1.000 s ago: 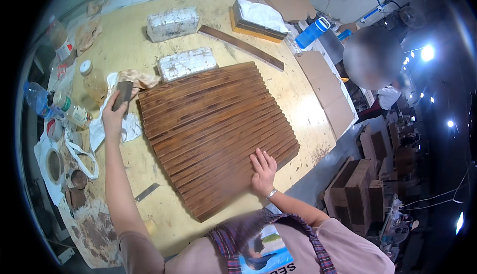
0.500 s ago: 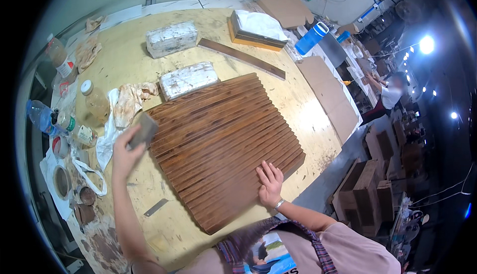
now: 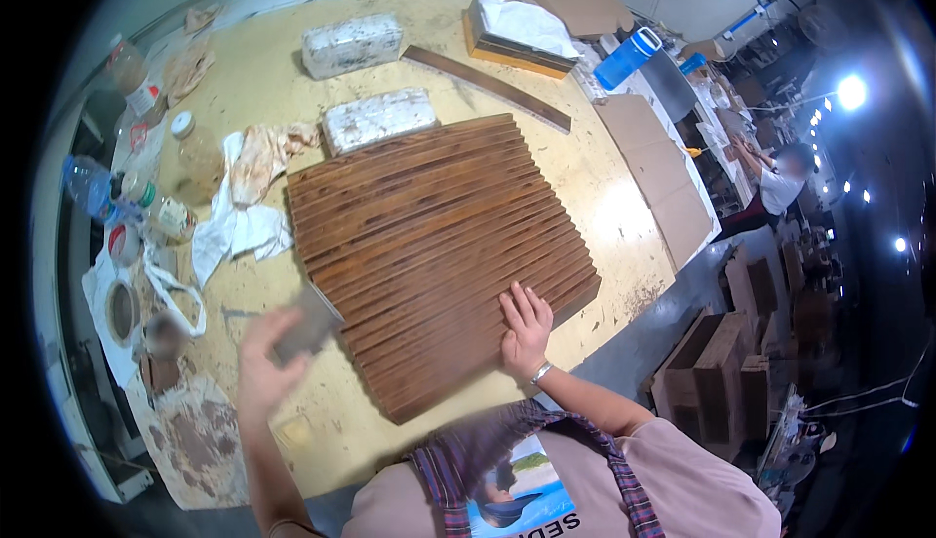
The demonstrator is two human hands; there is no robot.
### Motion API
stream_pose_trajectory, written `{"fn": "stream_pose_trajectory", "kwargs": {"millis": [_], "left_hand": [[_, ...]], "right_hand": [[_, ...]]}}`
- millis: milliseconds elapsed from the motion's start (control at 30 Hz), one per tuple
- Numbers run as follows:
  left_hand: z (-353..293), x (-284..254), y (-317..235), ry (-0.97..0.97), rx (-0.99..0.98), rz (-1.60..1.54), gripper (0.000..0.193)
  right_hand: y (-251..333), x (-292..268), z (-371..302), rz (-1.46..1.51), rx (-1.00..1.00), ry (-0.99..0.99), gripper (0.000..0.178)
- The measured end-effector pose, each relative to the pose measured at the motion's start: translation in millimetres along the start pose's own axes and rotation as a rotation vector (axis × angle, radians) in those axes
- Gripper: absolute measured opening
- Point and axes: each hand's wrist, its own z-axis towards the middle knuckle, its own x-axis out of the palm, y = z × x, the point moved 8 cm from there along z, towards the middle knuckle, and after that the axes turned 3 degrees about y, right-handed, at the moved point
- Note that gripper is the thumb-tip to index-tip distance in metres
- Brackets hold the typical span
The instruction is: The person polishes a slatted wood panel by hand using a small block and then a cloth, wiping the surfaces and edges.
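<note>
A dark brown wooden panel point(image 3: 439, 236) with ridged slats lies on the worktable before me. In my left hand point(image 3: 265, 355) is a grey sanding block point(image 3: 310, 324), held against or just beside the panel's left edge; motion blurs both, so contact is unclear. My right hand point(image 3: 526, 328) lies flat, fingers stretched, on the panel's lower right part, near its right edge. Touching or close to the panel's far edge is a white wrapped block point(image 3: 380, 121), smudged with brown. Another wrapped block point(image 3: 351, 46) stands farther back.
Stained rags point(image 3: 258, 163) and several bottles point(image 3: 195, 158) stand along the left side. A flat wooden strip point(image 3: 487, 88), a box with white paper point(image 3: 522, 29) and a blue bottle point(image 3: 627, 58) are at the back. Cardboard point(image 3: 653, 177) covers the right edge; a person point(image 3: 780, 182) works beyond.
My left hand has brought the sanding block toward me along the panel's left edge. The right hand stays in place on the panel. The view has shifted slightly.
</note>
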Motion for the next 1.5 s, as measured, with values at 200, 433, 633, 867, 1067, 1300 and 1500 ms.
{"fn": "stream_pose_trajectory", "kwargs": {"millis": [200, 433, 633, 867, 1067, 1300, 1500], "left_hand": [[-1.1, -56.9, 19.0, -0.465, -0.008, 0.278, 0.056], [-156.9, -61.7, 89.2, -0.562, -0.425, -0.016, 0.023], [-255.4, -60.5, 147.7, -0.856, -0.472, -0.068, 0.014], [-251.2, -153.7, 162.0, -1.048, -0.433, 0.444, 0.021], [-192.0, -185.1, 154.0, -0.817, -0.451, 1.054, 0.032], [-183.7, -206.2, 194.8, -0.880, -0.369, 0.914, 0.020], [-244.3, -220.6, 306.1, -1.307, -0.452, -0.262, 0.021]], "right_hand": [[-3.9, 1.8, -1.3, -0.006, -0.007, 0.015, 0.055], [-3.9, 3.6, -4.5, -0.016, -0.027, -0.022, 0.057], [-2.7, 4.4, -6.9, -0.024, -0.065, -0.038, 0.053], [-3.6, 7.6, -8.1, -0.005, -0.079, -0.045, 0.057], [-3.2, 5.1, -8.0, -0.040, -0.086, -0.065, 0.054], [-4.4, 1.2, -10.6, -0.021, -0.091, -0.091, 0.054], [0.5, 2.4, -5.7, -0.049, -0.067, -0.080, 0.052]]}}
